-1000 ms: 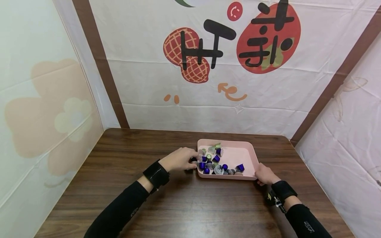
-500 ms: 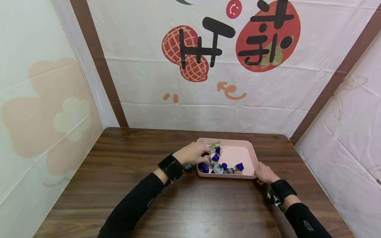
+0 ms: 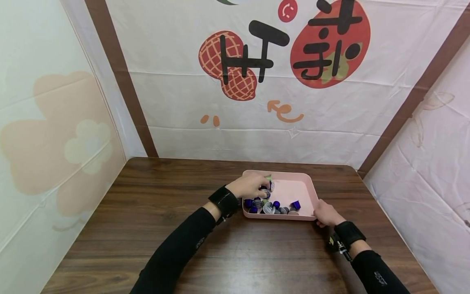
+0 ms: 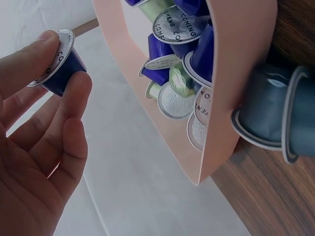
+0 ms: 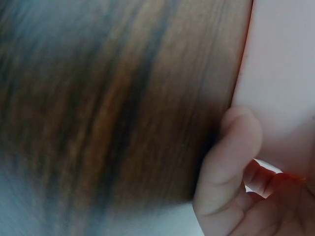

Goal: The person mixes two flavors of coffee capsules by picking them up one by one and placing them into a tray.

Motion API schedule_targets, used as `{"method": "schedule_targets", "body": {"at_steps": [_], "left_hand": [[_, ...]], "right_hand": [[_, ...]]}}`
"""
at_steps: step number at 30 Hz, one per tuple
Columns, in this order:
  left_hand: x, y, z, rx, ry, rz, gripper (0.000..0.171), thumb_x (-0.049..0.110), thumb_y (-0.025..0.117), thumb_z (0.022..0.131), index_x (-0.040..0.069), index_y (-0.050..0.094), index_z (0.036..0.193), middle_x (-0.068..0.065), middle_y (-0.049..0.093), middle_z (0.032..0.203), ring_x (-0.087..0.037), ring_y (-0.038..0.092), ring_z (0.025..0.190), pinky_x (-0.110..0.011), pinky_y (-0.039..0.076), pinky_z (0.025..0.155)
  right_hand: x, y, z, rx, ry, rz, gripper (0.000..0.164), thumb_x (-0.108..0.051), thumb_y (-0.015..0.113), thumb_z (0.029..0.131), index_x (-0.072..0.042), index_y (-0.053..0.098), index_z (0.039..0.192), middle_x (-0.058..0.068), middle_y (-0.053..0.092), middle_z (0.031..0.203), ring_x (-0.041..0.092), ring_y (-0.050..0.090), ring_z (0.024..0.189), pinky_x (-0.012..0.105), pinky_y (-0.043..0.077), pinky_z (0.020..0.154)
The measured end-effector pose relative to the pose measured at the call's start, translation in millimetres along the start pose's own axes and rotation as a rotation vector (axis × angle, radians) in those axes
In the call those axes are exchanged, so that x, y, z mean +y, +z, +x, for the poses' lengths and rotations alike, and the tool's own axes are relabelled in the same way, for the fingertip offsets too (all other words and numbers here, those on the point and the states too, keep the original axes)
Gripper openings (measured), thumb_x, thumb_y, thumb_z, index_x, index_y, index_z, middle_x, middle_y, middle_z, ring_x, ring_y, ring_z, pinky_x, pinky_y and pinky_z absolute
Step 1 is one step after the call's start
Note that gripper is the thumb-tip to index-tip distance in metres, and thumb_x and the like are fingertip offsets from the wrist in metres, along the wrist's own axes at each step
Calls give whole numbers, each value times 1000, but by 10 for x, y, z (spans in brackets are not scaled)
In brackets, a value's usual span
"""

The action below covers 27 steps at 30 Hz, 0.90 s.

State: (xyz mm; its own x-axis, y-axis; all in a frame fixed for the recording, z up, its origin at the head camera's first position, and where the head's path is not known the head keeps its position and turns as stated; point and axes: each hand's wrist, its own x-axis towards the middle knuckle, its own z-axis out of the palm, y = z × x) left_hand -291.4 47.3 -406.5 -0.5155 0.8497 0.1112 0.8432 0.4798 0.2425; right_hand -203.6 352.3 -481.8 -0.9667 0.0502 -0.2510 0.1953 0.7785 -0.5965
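Observation:
In the left wrist view, my left hand (image 4: 44, 132) pinches a dark blue coffee capsule (image 4: 67, 73), thumb on its silver foil lid and a fingertip against its body. The head view has this left hand (image 3: 250, 186) over the left part of a pink tray (image 3: 301, 188), hiding some capsules beneath. Blue, green and silver-grey capsules (image 3: 268, 208) lie jumbled in the tray's left and front parts. At the tray's front right corner, my right hand (image 3: 328, 214) grips the edge, and its thumb (image 5: 231, 147) lies along the pink wall.
Dark grey capsules (image 4: 268, 110) stand outside the tray wall on the wooden table (image 3: 205, 261); my left wrist covers them in the head view. A lone blue capsule (image 3: 295, 205) lies nearer the tray's middle. Printed cloth (image 3: 183, 98) hangs behind the table.
My left hand has moved right, from the tray's left edge to over the capsules inside. My right hand has stayed at the corner, and the tray has kept its place.

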Motion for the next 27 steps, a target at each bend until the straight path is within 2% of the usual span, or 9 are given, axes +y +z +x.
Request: {"method": "schedule_targets", "body": {"at_steps": [2, 4, 5, 8, 11, 15, 22, 27], "left_hand": [[7, 13, 37, -2, 10, -25, 15, 19, 70, 84, 12, 70, 98, 1, 62, 109, -10, 55, 84, -23, 40, 73], [15, 31, 63, -3, 10, -59, 13, 18, 70, 84, 11, 69, 96, 4, 60, 92, -10, 51, 77, -22, 40, 69], [19, 42, 73, -2, 5, -76, 12, 17, 70, 84, 11, 68, 95, 5, 59, 90, -10, 51, 76, -21, 40, 69], [32, 76, 98, 10, -10, -103, 12, 17, 72, 84, 12, 66, 93, 4, 56, 92, -10, 51, 78, -20, 41, 70], [42, 110, 130, 10, -28, -83, 16, 20, 72, 84, 11, 66, 96, 2, 54, 96, -10, 51, 81, -21, 41, 73], [55, 119, 189, -27, -56, -71, 19, 21, 72, 85, 10, 65, 99, 0, 54, 99, -12, 50, 83, -23, 42, 76], [62, 101, 260, -58, -49, -66, 14, 19, 71, 84, 12, 62, 92, 1, 53, 93, -12, 50, 81, -24, 42, 74], [72, 127, 301, -86, -74, -52, 17, 21, 71, 85, 12, 63, 98, 1, 54, 96, -12, 51, 84, -23, 42, 76]], "right_hand": [[6, 1, 6, 1, 4, 3, 37, -1, 43, 83, 14, 37, 116, 13, 57, 75, 19, 56, 51, 33, 51, 46], [12, 5, 11, 2, 5, 2, 37, 0, 44, 83, 14, 37, 116, 13, 56, 75, 20, 56, 51, 33, 51, 46], [15, 8, 14, 1, 5, 2, 37, 0, 44, 83, 14, 37, 116, 14, 55, 75, 20, 56, 51, 33, 51, 46], [23, 18, 19, 0, 2, -3, 36, 0, 44, 83, 15, 38, 115, 15, 53, 74, 20, 56, 52, 33, 50, 46], [26, 25, 16, -3, 5, 0, 37, 0, 44, 83, 15, 38, 115, 16, 52, 74, 20, 56, 52, 33, 50, 46], [29, 25, 11, -4, 3, 5, 36, 0, 44, 83, 15, 37, 116, 16, 51, 75, 21, 56, 52, 33, 50, 46], [33, 15, 10, 2, 6, 15, 35, 0, 45, 82, 14, 38, 114, 16, 51, 75, 21, 56, 52, 33, 50, 46], [26, 0, 11, 7, 3, 14, 34, 0, 45, 82, 14, 38, 113, 17, 51, 74, 21, 56, 52, 33, 50, 46]]}}
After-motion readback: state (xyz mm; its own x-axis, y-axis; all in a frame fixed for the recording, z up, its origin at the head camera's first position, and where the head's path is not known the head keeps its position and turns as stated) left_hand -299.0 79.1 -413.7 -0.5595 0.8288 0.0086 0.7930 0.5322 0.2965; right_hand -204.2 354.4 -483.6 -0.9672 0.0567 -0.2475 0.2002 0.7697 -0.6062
